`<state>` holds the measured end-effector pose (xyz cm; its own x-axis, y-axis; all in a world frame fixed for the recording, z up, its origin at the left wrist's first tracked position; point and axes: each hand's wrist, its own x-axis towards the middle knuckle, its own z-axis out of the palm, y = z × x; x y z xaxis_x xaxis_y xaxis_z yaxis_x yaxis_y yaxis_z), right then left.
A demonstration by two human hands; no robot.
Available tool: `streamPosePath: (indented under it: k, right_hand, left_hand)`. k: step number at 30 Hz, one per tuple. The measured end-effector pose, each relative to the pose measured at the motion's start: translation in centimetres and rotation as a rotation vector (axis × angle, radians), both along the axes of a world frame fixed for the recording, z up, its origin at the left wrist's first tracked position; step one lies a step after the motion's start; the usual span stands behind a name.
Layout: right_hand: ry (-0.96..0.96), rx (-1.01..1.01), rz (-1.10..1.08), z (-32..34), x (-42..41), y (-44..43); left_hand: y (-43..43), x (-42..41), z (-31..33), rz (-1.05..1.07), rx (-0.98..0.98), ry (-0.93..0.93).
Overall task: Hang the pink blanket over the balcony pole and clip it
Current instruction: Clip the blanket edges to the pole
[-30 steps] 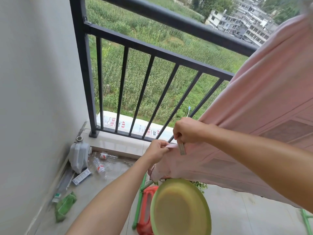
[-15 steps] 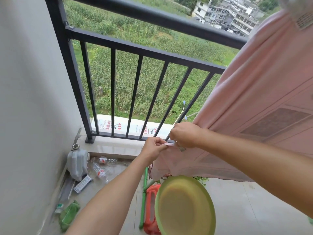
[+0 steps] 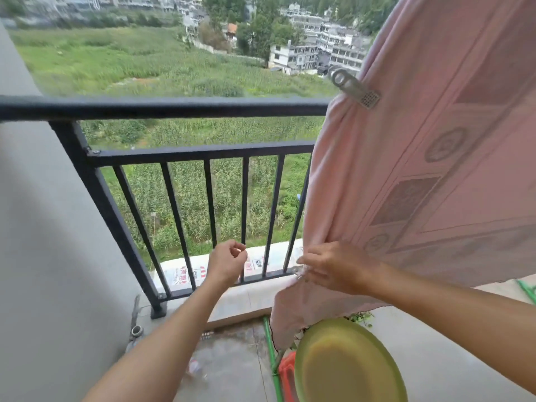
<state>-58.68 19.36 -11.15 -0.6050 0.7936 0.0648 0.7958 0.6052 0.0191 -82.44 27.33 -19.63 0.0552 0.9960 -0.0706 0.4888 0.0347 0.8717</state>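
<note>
At right of frame, pink blanket (image 3: 420, 158) hanging down from above, covering right end of black railing (image 3: 179, 107). Near upper right, silvery clip (image 3: 355, 88) clamped on blanket's left edge, level with top rail. At lower centre, right hand (image 3: 333, 266) gripping blanket's gathered lower-left edge, fingers pinched around cloth and a small metal clip (image 3: 298, 274) just at fingertips; clip too small to make out further. Just left, left hand (image 3: 229, 264) apart from blanket, loosely curled, thumb and fingertips nearly meeting, holding nothing visible, in front of railing bars. Below right hand, blanket corner drooping toward yellow-green basin (image 3: 348, 364) at bottom right. Red object (image 3: 287, 375) tucked against basin's left side, green pole (image 3: 271, 355) leaning beside it. At left, grey wall (image 3: 43, 227) meeting railing post. Beyond railing, green field (image 3: 130, 62) and pale buildings (image 3: 316, 50) across upper frame. Balcony floor (image 3: 232, 358) wet-looking near bottom centre.
</note>
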Motion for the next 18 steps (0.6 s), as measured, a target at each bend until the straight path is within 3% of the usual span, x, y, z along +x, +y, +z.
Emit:
streamPosePath:
  k: [10, 18]
  right_hand:
    - [0.231, 0.462, -0.257, 9.2, 9.6, -2.8]
    - [0.389, 0.785, -0.251, 20.3, 17.6, -3.2]
  left_hand:
    - [-1.4, 6.8, 15.7, -0.212, 0.569, 0.052]
    - [-7.2, 16.0, 28.9, -0.186, 1.155, 0.065]
